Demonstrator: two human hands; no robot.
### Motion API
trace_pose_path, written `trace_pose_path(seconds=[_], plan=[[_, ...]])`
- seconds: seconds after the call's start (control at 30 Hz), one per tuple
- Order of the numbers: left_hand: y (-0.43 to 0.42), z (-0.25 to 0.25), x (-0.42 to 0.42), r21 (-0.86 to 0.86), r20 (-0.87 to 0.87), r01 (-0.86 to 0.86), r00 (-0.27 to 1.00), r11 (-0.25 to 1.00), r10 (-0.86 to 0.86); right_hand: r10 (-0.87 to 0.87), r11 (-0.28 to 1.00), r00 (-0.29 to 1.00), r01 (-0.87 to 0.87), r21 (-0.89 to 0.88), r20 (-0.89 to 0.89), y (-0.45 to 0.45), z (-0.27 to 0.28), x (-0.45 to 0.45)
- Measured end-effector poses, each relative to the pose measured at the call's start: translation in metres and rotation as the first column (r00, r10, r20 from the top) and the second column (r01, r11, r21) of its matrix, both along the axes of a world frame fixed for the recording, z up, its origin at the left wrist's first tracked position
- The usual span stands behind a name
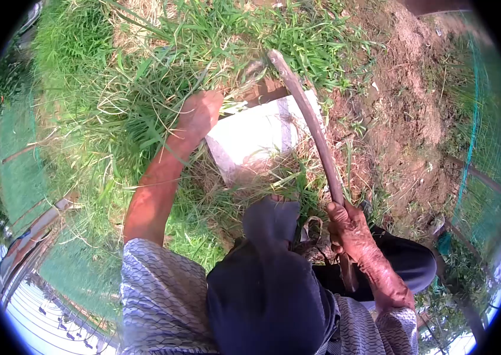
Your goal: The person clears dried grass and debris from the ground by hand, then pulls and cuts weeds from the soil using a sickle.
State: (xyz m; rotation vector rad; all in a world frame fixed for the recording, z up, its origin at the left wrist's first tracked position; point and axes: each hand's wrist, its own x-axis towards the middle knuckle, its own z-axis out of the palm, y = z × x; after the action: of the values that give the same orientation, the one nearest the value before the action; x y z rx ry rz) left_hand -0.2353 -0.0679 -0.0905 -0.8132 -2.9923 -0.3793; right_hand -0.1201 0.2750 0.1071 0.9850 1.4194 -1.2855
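My right hand [348, 231] is wrapped round the lower part of a long, slightly curved wooden stick [310, 115], whose far end points up and to the left. The stick passes over the right edge of a white sack [250, 136] lying on the grass. At the sack's upper left corner is my left hand [202, 112], closed beside a clump of long green grass [150, 106]. Its fingertips are hidden, so what it grips cannot be made out. Loose dry grass lies on the sack's lower edge.
Bare reddish soil [404, 100] stretches along the right side. Green netting [22, 154] stands at the left, with more netting and a blue-green cord [474, 118] at the right. My bent knees in dark trousers [268, 290] are close below the sack.
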Motion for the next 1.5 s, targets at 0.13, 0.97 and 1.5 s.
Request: trace_pose_path(seconds=[0.13,0.97,1.5], plan=[[-0.036,-0.005,0.016,-0.123,0.056,-0.047,0.997,0.991,0.054,0.166,0.973,0.95,-0.114,0.2,-0.263,0.044,0.03,0.062],[0.026,0.122,0.048,-0.091,0.86,-0.62,0.346,0.779,0.376,-0.017,0.998,0.993,0.024,-0.056,0.119,0.03,0.019,0.045],[0.047,0.04,-0.083,-0.541,0.289,-0.095,0.912,0.835,0.291,0.115,0.993,0.978,-0.119,-0.015,-0.176,0.002,-0.084,-0.015]])
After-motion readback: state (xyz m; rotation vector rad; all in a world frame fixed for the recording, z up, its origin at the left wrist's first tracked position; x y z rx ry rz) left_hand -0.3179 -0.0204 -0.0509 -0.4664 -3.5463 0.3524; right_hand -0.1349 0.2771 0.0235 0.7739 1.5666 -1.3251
